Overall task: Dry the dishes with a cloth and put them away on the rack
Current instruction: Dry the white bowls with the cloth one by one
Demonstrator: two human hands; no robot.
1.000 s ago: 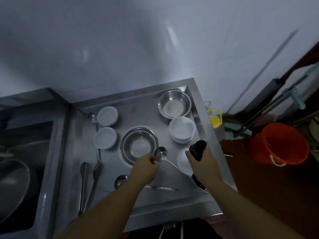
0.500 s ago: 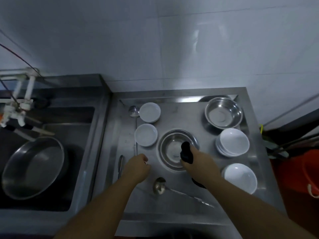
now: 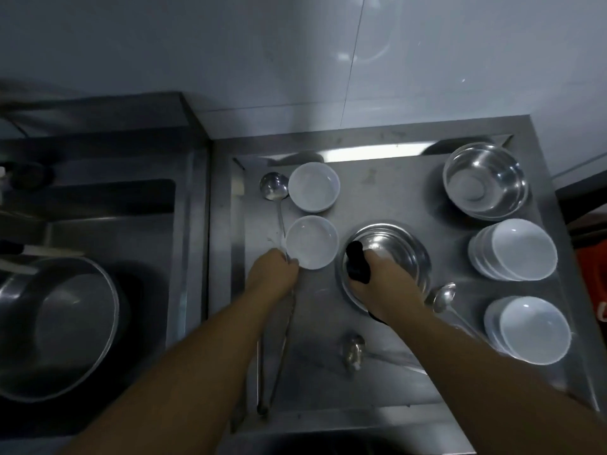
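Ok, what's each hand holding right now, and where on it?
The right hand grips a black cloth, bunched, over the steel bowl. The left hand is closed at the ladle handle; a firm hold cannot be told.

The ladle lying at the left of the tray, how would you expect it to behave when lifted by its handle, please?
The ladle probably feels stiff, being shiny metal. Its thin handle may slip or twist in the left hand; the round bowl end likely makes it top-heavy, so it could swing.

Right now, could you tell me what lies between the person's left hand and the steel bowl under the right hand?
In the head view, a small white dish sits between the left hand and the steel bowl, with a bare strip of counter beside it.
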